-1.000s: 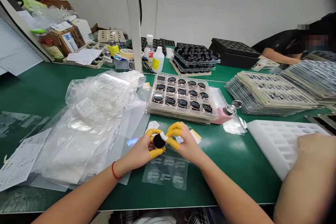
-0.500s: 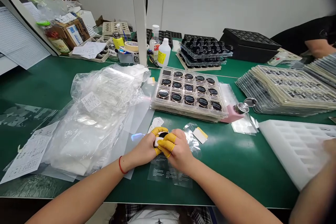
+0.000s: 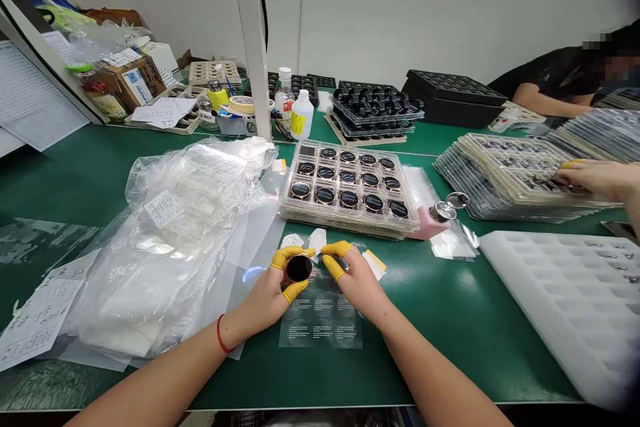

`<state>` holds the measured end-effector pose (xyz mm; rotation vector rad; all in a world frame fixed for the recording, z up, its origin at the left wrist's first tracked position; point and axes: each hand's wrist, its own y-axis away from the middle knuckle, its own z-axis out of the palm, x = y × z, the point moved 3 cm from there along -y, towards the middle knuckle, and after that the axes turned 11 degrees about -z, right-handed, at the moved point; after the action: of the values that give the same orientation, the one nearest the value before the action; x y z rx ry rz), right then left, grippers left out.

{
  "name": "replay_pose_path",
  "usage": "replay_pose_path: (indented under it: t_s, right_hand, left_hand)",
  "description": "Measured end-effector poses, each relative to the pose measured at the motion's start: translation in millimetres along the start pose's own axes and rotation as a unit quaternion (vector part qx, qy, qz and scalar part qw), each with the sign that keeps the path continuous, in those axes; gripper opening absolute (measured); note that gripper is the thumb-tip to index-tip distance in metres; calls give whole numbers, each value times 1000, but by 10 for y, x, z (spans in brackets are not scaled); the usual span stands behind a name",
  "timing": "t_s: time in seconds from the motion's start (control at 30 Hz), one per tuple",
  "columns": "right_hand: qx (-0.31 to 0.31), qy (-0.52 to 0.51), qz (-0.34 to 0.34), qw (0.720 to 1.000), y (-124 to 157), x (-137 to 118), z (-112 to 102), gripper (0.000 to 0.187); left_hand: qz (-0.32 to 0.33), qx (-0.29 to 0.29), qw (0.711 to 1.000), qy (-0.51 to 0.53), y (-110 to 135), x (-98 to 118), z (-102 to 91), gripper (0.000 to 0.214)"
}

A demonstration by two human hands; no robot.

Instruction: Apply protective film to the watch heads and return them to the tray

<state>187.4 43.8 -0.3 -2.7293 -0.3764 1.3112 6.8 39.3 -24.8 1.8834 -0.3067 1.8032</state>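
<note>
A round watch case [image 3: 299, 269] with a shiny black face is held by its edge between the thumb and fingers of my left hand [image 3: 273, 287]. My right hand [image 3: 356, 275] is a little to the right, its thumb and fingers apart. Beside its fingertips lies a crumpled white wipe [image 3: 317, 240], with another wipe [image 3: 293, 241] left of it. Yellow finger cots cover several fingertips of both hands. Under the hands is a clear sheet [image 3: 320, 333] of round printed films. Behind stands a stacked clear tray [image 3: 350, 221] holding round watch faces.
Plastic bags [image 3: 165, 267] cover the left side. A pink pump bottle [image 3: 424, 229] stands right of the tray, near a white foam tray [image 3: 525, 293]. Another person's hand [image 3: 585, 175] reaches over stacked trays [image 3: 480, 180] at right. A white post [image 3: 253, 47] rises behind.
My right hand has let go of the white wipe and moved off the watch case, whose black face now shows. Another person's hand has gone from the foam tray to the stacked trays.
</note>
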Motion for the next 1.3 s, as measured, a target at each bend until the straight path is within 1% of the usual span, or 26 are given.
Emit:
replay_pose_path:
  t_s: [0.07, 0.17, 0.27, 0.37, 0.43, 0.57, 0.63, 0.7, 0.8, 0.87, 1.03, 1.17, 1.3]
  right_hand:
    - [-29, -30, 9, 999, 29, -29, 29, 16]
    - [-51, -41, 9, 998, 48, -66, 72, 12]
    - [-63, -51, 10, 997, 52, -98, 115, 8]
    - [-65, -93, 17, 993, 37, -125, 122, 5]
    - [-47, -132, 31, 990, 17, -124, 71, 5]
    - [56, -220, 53, 973, -7, -105, -132, 12]
    - [75, -257, 60, 962, 8, -118, -179, 15]
    - [48, -269, 68, 959, 35, -150, -148, 16]
    - [-17, -277, 80, 957, 74, -197, -23, 17]
    - [-41, -283, 80, 955, 83, -208, 44, 18]
    - [-60, -263, 68, 961, 75, -197, 79, 12]
    - [-51, -245, 65, 966, 80, -202, 68, 13]
    - [-52, -216, 57, 973, 81, -212, 63, 13]
  left_hand:
    - [10, -6, 1000, -2, 1, 6, 10, 40]
    - [17, -8, 1000, -10, -7, 20, 24, 42]
    - [24, 3, 999, -23, -15, 20, 22, 43]
    - [25, 2, 1000, -18, -13, 17, 22, 44]
    - [8, -6, 1000, -4, -6, 29, 26, 45]
    - [-43, -23, 999, 10, 4, 106, 29, 44]
    - [-59, -33, 998, -1, 3, 155, 32, 43]
    - [-64, -48, 997, -16, 0, 188, 44, 43]
    - [-59, -70, 995, -24, 0, 202, 73, 43]
    - [-59, -80, 995, -18, 6, 201, 89, 44]
    - [-71, -85, 994, -8, 20, 217, 97, 45]
    - [-68, -76, 995, -4, 18, 223, 86, 42]
    - [-82, -79, 993, -10, 17, 194, 81, 47]
